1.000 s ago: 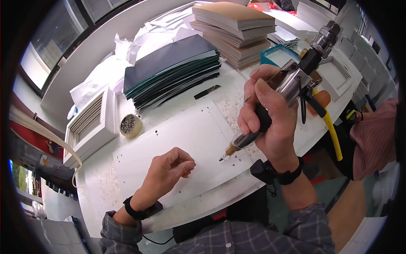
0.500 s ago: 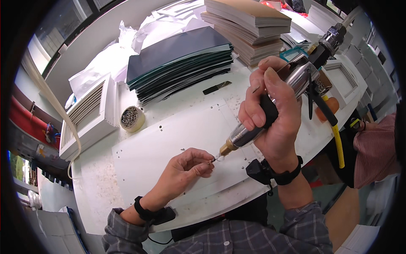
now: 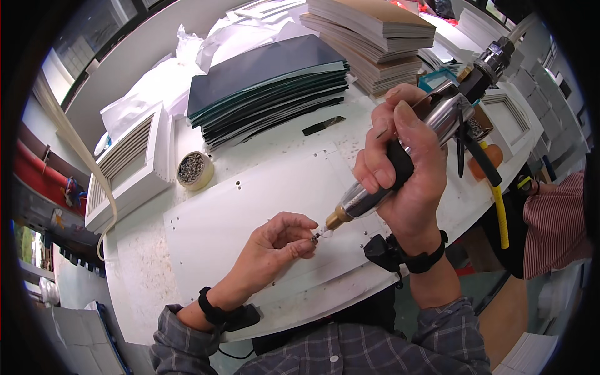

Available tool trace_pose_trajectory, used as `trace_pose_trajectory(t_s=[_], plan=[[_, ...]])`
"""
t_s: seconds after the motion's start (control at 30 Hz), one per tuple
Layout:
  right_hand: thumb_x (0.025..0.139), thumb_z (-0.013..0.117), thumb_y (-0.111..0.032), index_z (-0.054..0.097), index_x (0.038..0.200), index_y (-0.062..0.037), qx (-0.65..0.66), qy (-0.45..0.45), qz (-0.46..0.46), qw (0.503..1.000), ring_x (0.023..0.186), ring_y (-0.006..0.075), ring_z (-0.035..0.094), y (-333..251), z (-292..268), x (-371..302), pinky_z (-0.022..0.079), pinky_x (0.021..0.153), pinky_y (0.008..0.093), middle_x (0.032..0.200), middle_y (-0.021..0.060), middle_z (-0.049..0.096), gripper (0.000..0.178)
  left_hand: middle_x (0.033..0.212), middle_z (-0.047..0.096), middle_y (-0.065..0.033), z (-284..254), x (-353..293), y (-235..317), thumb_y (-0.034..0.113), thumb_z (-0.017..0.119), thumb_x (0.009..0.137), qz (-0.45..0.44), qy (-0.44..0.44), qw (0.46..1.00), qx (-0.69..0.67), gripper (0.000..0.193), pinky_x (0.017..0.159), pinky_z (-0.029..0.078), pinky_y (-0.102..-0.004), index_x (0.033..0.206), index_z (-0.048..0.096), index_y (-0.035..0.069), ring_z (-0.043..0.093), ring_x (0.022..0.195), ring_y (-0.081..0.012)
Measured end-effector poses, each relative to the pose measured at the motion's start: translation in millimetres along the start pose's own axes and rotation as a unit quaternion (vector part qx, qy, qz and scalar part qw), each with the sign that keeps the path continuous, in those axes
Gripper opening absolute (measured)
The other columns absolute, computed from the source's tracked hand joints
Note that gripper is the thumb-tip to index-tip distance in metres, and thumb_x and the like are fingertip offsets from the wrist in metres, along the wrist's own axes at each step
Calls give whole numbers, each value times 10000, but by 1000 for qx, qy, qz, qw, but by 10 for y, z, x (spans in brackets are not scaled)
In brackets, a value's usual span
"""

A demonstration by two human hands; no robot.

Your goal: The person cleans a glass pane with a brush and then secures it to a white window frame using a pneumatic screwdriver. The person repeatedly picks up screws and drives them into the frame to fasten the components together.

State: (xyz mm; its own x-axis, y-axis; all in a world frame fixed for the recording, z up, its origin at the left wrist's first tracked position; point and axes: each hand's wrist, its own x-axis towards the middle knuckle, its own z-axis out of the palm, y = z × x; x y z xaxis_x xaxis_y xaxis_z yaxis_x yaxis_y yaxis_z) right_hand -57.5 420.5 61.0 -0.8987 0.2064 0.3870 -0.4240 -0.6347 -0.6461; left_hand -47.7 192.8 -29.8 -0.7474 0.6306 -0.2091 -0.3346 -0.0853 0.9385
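My right hand [image 3: 415, 172] is wrapped round a chrome-and-black air screwdriver [image 3: 359, 201], its brass nose slanting down to the left. A black hose with a yellow part hangs from the tool. Just off the driver's tip, my left hand [image 3: 278, 242] pinches a small dark screw [image 3: 315, 237] between thumb and fingertips. Whether the bit touches the screw is too small to tell. Below both hands lies a flat white panel [image 3: 219, 231] with several small screws or holes along its edges.
Left of the panel stand a round tub of screws [image 3: 195, 169] and a white louvred frame [image 3: 131, 165]. Behind are a stack of dark green-edged sheets [image 3: 269, 81] and tan-topped stacks [image 3: 375, 37]. A dark flat strip [image 3: 324, 125] lies nearby. Another person's striped sleeve [image 3: 556, 228] shows at right.
My left forefinger has lifted slightly away from the thumb, and the screw shows at the thumb tip. The right hand and the screwdriver have barely moved.
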Motion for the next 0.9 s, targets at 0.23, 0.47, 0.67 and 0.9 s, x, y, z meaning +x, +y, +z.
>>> trace_pose_trajectory(t_s=[0.23, 0.47, 0.67, 0.9], plan=[[1017, 600, -199, 533, 1178, -50, -39, -26, 2, 999, 478, 73, 470, 25, 14, 98, 427, 461, 263, 865, 39, 566, 229, 1092, 710, -63, 112, 98, 151, 14, 648, 988, 62, 33, 976, 208, 265, 883, 568, -283, 1249, 601, 24, 684, 992, -129], [978, 654, -146, 591, 1105, 9, -239, -92, -29, 966, 503, 81, 544, 69, 72, 376, 465, 490, 265, 786, 52, 590, 210, 1122, 750, -83, 120, 590, 237, 16, 639, 965, 127, 28, 922, 365, 304, 848, 548, -297, 1260, 567, 25, 706, 986, -160], [951, 676, -95, 604, 1089, 19, -302, -109, -21, 947, 501, 72, 537, 146, -68, 405, 447, 481, 249, 759, 49, 591, 193, 1167, 739, -120, 195, 784, 194, 37, 567, 981, 92, 9, 928, 361, 306, 890, 532, -320, 1284, 537, 16, 700, 993, -197], [954, 677, -107, 608, 1092, 1, -297, -98, -21, 950, 500, 61, 527, 204, -194, 385, 434, 467, 236, 758, 28, 588, 188, 1189, 728, -138, 210, 822, 169, 27, 537, 989, 88, 2, 929, 359, 304, 913, 520, -313, 1291, 525, -2, 681, 999, -189]])
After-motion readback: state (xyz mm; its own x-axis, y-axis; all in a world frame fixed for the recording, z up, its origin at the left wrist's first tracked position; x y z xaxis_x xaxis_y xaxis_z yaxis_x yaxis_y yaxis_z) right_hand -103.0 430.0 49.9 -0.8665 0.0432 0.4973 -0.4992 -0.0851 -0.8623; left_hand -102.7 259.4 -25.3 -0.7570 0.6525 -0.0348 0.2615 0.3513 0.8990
